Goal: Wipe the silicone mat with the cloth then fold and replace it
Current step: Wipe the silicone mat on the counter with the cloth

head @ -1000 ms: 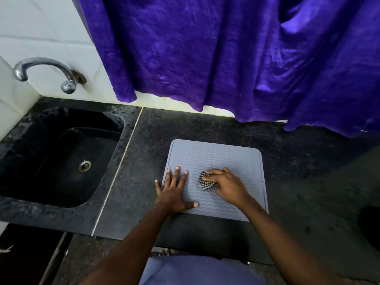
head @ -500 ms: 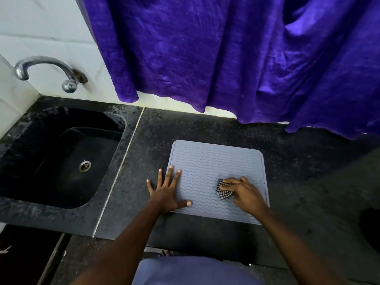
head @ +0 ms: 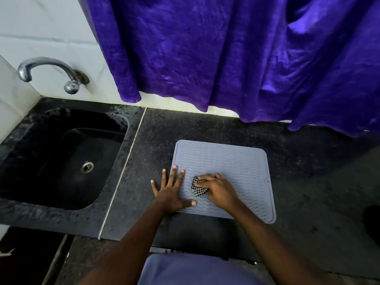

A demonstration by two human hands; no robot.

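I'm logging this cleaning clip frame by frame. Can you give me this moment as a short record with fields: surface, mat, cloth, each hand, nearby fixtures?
surface: dark stone counter
mat: grey silicone mat with wavy ridges, lying flat and unfolded
cloth: small checked cloth, bunched, on the mat's left half
right hand: right hand pressing the cloth onto the mat
left hand: left hand spread flat across the mat's left edge, partly on the counter
fixtures: black sink at left, metal tap above it, purple curtain behind
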